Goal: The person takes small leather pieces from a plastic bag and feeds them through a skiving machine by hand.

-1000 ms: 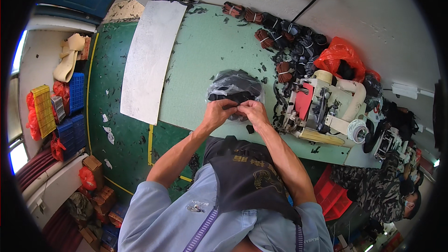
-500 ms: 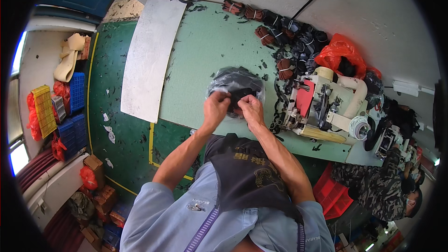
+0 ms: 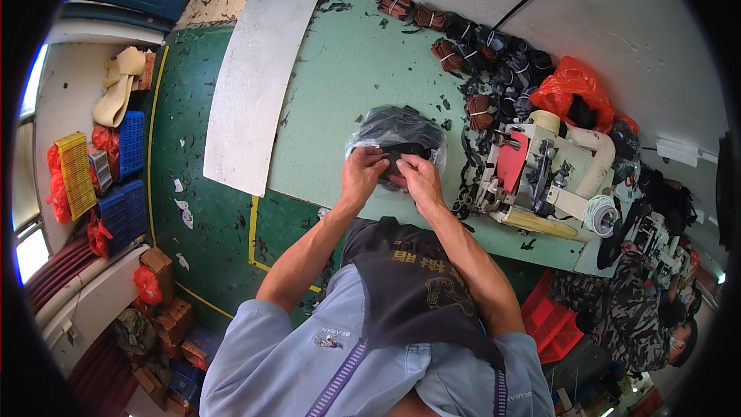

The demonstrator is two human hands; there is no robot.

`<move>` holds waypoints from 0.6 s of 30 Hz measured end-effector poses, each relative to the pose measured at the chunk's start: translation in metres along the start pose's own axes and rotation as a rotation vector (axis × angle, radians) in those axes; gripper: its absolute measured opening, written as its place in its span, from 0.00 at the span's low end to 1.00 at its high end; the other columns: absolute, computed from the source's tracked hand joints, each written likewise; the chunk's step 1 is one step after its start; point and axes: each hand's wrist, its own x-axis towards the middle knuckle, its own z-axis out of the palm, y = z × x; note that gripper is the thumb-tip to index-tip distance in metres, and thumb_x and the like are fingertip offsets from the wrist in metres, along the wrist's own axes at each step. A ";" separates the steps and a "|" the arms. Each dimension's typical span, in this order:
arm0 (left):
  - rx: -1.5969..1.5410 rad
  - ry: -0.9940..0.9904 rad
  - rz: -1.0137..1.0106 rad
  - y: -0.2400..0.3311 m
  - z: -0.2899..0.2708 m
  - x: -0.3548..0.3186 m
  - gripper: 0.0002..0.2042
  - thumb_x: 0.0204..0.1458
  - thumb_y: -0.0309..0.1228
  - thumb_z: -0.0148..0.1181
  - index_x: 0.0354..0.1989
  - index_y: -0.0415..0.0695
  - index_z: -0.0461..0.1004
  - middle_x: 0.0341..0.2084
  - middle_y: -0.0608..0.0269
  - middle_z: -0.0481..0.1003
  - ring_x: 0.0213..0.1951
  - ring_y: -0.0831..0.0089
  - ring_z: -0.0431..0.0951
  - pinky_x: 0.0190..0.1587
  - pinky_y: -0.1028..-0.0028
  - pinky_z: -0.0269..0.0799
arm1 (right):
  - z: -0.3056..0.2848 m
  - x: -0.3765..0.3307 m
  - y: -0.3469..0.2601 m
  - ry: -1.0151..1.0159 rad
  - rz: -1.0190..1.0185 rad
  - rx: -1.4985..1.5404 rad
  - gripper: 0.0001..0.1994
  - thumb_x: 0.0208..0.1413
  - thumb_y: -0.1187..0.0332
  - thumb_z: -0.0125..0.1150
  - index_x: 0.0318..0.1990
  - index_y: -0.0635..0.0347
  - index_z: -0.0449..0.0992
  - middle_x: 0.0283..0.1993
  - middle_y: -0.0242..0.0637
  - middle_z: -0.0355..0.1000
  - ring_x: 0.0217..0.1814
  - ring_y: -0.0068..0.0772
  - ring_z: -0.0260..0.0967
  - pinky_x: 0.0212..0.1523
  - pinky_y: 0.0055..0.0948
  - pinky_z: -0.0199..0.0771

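Note:
A clear plastic bag (image 3: 373, 120) with dark pieces inside lies on the green table, close to its front edge. Both my hands are at the near side of its opening. My left hand (image 3: 363, 175) pinches a small dark piece (image 3: 392, 165) between thumb and fingers. From the other side my right hand (image 3: 420, 179) grips the same piece, its fingers closed. The piece's exact kind is too small to make out. Something reddish-brown shows under the right fingertips, partly hidden.
A machine (image 3: 532, 177) with a red plate stands to the right on the table (image 3: 340, 69). Behind it are tied dark and brown bundles (image 3: 480, 111) and a red plastic bag (image 3: 573, 86). A white board (image 3: 258, 93) lies at left. A co-worker in camouflage (image 3: 633, 316) is at far right.
My hands have come closer together over the dark piece, and the left fingers no longer lift the clear plastic. The whole view has shifted slightly.

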 end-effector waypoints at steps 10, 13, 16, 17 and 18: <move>0.085 -0.098 0.011 -0.011 0.010 0.006 0.16 0.54 0.27 0.66 0.50 0.33 0.79 0.44 0.49 0.83 0.39 0.71 0.83 0.43 0.71 0.77 | -0.009 0.016 0.030 0.076 -0.154 0.012 0.15 0.65 0.73 0.55 0.54 0.74 0.74 0.45 0.45 0.77 0.40 0.35 0.82 0.39 0.30 0.83; 0.436 0.072 0.172 -0.004 -0.005 0.012 0.16 0.53 0.28 0.66 0.51 0.37 0.80 0.41 0.50 0.83 0.37 0.66 0.84 0.43 0.70 0.77 | -0.012 0.010 0.014 0.269 -0.125 -0.203 0.13 0.65 0.74 0.54 0.54 0.72 0.74 0.44 0.48 0.78 0.39 0.37 0.82 0.37 0.31 0.82; 0.718 0.025 0.424 0.000 -0.002 0.012 0.17 0.51 0.29 0.66 0.50 0.43 0.81 0.40 0.49 0.81 0.40 0.54 0.82 0.43 0.61 0.77 | -0.026 0.024 0.030 0.349 -0.152 -0.432 0.14 0.63 0.76 0.53 0.55 0.69 0.74 0.45 0.50 0.77 0.38 0.41 0.82 0.35 0.33 0.82; 0.833 -0.021 0.542 0.000 0.000 0.012 0.17 0.50 0.30 0.67 0.50 0.44 0.81 0.40 0.49 0.80 0.41 0.51 0.81 0.43 0.58 0.77 | -0.030 0.029 0.036 0.360 -0.146 -0.580 0.14 0.63 0.77 0.52 0.55 0.69 0.74 0.46 0.51 0.76 0.38 0.41 0.82 0.35 0.34 0.82; 0.833 -0.015 0.535 0.002 0.001 0.008 0.17 0.50 0.30 0.67 0.50 0.44 0.81 0.40 0.49 0.80 0.41 0.51 0.81 0.43 0.58 0.77 | -0.023 0.023 0.028 0.352 -0.144 -0.583 0.14 0.63 0.77 0.52 0.55 0.69 0.74 0.46 0.51 0.76 0.38 0.41 0.82 0.35 0.34 0.82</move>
